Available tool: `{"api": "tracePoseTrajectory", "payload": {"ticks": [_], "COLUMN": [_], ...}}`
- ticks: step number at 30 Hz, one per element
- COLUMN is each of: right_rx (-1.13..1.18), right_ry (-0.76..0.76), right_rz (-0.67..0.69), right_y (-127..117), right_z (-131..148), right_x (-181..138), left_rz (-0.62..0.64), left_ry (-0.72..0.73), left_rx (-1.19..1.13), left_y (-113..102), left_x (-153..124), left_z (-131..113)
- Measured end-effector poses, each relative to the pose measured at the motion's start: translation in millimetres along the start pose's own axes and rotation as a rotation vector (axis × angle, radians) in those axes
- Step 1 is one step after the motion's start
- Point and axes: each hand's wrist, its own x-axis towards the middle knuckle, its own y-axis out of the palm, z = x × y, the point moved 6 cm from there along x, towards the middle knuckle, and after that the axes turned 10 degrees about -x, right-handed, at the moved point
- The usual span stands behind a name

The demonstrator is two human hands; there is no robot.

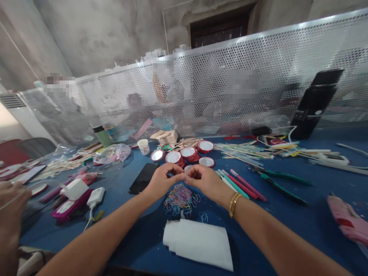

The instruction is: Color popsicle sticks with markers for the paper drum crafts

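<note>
Both curled inward — left hand (165, 178), right hand (205, 181), grip unclear, pale disc (188, 169) partly hidden between them

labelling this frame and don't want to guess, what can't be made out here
All in the head view:
1. Small pale piece at the fingertips: mostly hidden by the bare left hand and gold-braceleted right hand.
2. Flat black rectangular device: right side covered by the left hand.
3. Another person's bare hand: blurred, cut off by the left edge.
4. Pink item with a red patch: blurred, cut off by the right edge.
</note>
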Motion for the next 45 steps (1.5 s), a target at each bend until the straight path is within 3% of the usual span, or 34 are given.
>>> {"api": "tracePoseTrajectory", "payload": {"ticks": [8, 17, 22, 24, 28, 31, 34, 36, 38, 40, 43, 45], "right_rx": [-0.079, -0.043, -0.03, -0.012, -0.007, -0.076, -0.344, -0.67, -1.039, -1.276, -1.31, -1.306], "right_ry": [-0.028, 0.021, 0.005, 0.015, 0.019, 0.003, -0.06, -0.063, 0.115, 0.414, 0.602, 0.596], "right_rz": [-0.018, 0.093, 0.04, 0.069, 0.134, 0.181, 0.181, 0.061, -0.124, -0.208, -0.242, -0.258], "right_y": [-0.7, 1.4, 3.8, 9.4, 19.3, 17.2, -5.4, -38.7, -84.4, -128.3, -168.1, -178.3], "right_z": [1.1, 9.5, 12.7, 12.4, 12.7, 15.7, 24.2, 28.7, 23.7, 7.4, -19.0, -32.0], "right_x": [0.0, -1.6, -2.3, -3.2, -5.6, -6.4, -5.2, -3.8, -5.0, -11.4, -18.7, -18.9], "left_rz": [0.039, -0.173, 0.017, 0.015, -0.023, -0.142, -0.332, -0.329, -0.278, -0.196, -0.145, -0.126], "left_ry": [0.039, -0.128, -0.203, -0.179, -0.154, -0.135, -0.119, -0.116, -0.118, -0.177, -0.229, -0.229], "left_rx": [-0.02, -0.302, -0.452, -0.539, -0.689, -0.733, -0.767, -0.742, -0.705, -0.661, -0.592, -0.572], "left_y": [3.3, -9.0, 13.2, 17.0, 17.0, 4.0, -15.6, -18.8, -14.8, -4.4, 6.4, 9.5], "left_x": [-2.4, -3.0, -7.8, -9.3, -9.0, -4.2, 0.4, 2.5, 2.0, -1.0, -6.4, -7.9], "left_z": [-2.3, 11.2, 16.5, 15.4, 11.0, 7.4, 9.0, 10.8, 13.6, 19.2, 25.3, 26.5]}}
